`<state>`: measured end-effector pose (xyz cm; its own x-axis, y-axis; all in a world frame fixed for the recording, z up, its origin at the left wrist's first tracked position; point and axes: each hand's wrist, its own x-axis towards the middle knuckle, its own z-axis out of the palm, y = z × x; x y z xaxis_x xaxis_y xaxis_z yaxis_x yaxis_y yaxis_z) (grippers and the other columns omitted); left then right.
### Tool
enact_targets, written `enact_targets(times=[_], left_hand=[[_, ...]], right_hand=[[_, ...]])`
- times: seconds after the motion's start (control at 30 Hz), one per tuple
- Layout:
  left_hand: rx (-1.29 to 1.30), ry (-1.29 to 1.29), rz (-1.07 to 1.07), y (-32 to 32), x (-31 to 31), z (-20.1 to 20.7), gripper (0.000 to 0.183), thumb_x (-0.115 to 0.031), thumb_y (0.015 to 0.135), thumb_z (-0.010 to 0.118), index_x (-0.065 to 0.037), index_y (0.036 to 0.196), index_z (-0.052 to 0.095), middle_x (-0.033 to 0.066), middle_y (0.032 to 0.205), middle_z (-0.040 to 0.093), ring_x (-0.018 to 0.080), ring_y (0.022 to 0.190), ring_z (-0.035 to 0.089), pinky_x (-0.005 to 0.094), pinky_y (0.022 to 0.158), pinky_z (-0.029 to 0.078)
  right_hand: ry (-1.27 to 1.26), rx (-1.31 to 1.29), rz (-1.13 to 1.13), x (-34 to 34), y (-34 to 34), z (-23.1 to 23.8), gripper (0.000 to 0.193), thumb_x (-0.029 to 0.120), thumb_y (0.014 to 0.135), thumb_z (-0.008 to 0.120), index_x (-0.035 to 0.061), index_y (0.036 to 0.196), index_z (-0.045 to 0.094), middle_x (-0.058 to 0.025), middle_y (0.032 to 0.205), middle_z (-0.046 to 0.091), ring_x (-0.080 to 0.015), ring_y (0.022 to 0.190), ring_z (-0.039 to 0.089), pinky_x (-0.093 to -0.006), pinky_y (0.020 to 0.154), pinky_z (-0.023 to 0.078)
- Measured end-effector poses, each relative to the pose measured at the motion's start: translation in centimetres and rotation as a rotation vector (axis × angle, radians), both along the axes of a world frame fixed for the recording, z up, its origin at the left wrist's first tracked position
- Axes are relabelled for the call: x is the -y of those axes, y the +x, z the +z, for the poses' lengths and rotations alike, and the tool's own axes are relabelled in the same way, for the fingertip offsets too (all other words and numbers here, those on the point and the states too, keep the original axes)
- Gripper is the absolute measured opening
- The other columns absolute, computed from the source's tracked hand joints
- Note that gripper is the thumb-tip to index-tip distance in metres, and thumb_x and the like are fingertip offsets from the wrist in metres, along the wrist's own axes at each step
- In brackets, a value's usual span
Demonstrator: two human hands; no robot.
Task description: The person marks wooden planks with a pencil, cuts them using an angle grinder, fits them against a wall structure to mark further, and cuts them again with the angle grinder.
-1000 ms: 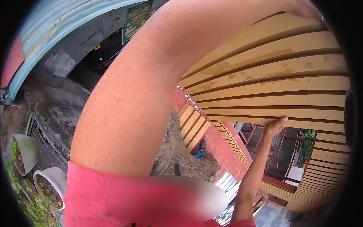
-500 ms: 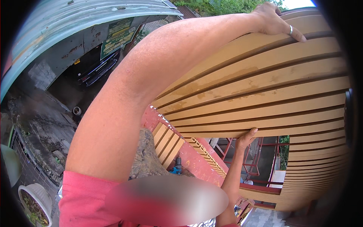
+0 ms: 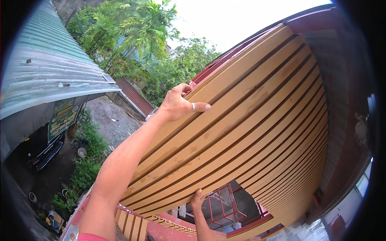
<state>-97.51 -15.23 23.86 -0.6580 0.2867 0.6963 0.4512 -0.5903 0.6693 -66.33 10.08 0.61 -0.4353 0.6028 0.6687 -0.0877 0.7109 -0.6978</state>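
A tan slatted panel (image 3: 225, 120) with dark grooves between its slats fills the middle and right. My left hand (image 3: 179, 103) grips its upper left edge. The fingers curl over the edge and the thumb, with a silver ring, lies on the front slats. Lower down, my right hand (image 3: 197, 199) holds the panel's bottom edge. Its thumb rests against the lowest slat, while the other fingers are hidden behind. Right of this hand, a gap below the panel shows a red metal frame (image 3: 220, 207).
A short slatted piece (image 3: 130, 227) lies by a red ledge (image 3: 161, 231) at the bottom. On the left, a corrugated metal roof (image 3: 56, 76) covers a parked dark car (image 3: 47, 154). Trees (image 3: 148, 38) stand beyond, and the ground lies well below. A dark roof overhang (image 3: 341, 100) is at right.
My view has swung upward, bringing trees and sky in. Both hands still hold the panel and appear farther left in the picture. The blue drill has dropped out of sight.
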Motion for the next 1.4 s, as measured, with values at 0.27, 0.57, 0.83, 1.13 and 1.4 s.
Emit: enact_targets(times=[0.27, 0.57, 0.83, 1.13, 1.4], left_hand=[[0.065, 0.021, -0.082, 0.2, 0.2, -0.3, 0.096, -0.053, 0.060, 0.091, 0.003, 0.128, 0.051, 0.0188, 0.102, 0.069, 0.0224, 0.093, 0.069, 0.0338, 0.082, 0.055], [0.049, 0.003, -0.030, -0.8, -0.5, -0.6, 0.111, -0.068, 0.055, 0.087, 0.007, 0.129, 0.053, 0.0223, 0.120, 0.063, 0.0279, 0.112, 0.062, 0.0377, 0.097, 0.049], [-0.011, 0.036, 0.005, -1.1, -2.1, -0.4, 0.092, -0.053, 0.066, 0.089, 0.004, 0.127, 0.052, 0.0180, 0.108, 0.067, 0.0219, 0.099, 0.067, 0.0337, 0.084, 0.055], [0.069, 0.102, -0.156, 1.1, 0.0, -0.1, 0.090, -0.050, 0.068, 0.089, 0.006, 0.126, 0.049, 0.0194, 0.102, 0.069, 0.0216, 0.091, 0.069, 0.0322, 0.079, 0.056], [0.085, -0.037, -0.112, -0.2, 1.2, -0.3, 0.085, -0.051, 0.071, 0.085, 0.005, 0.126, 0.051, 0.0179, 0.099, 0.070, 0.0188, 0.088, 0.069, 0.0303, 0.076, 0.055]], right_hand=[[-0.012, 0.062, -0.008, -2.2, 0.7, -1.3, 0.075, 0.057, 0.096, 0.055, -0.0021, 0.138, 0.038, -0.0145, 0.131, 0.052, -0.0247, 0.120, 0.050, -0.0389, 0.102, 0.039], [0.079, 0.033, 0.054, -2.6, 0.2, -0.9, 0.057, 0.044, 0.098, 0.058, -0.0049, 0.126, 0.051, -0.0148, 0.117, 0.062, -0.0241, 0.108, 0.058, -0.0382, 0.093, 0.045], [0.115, 0.040, -0.016, -3.6, 0.0, -1.3, 0.061, 0.049, 0.096, 0.058, -0.0048, 0.124, 0.053, -0.0153, 0.117, 0.063, -0.0255, 0.108, 0.059, -0.0391, 0.093, 0.046], [0.121, -0.049, 0.003, 2.0, 0.4, 1.5, 0.055, 0.050, 0.094, 0.061, -0.0024, 0.112, 0.062, -0.0115, 0.102, 0.069, -0.0214, 0.097, 0.065, -0.0370, 0.083, 0.051], [0.010, -0.095, 0.078, 2.2, -1.2, 0.3, 0.052, 0.041, 0.096, 0.061, -0.0061, 0.119, 0.057, -0.0159, 0.115, 0.064, -0.0252, 0.106, 0.060, -0.0381, 0.093, 0.046]])
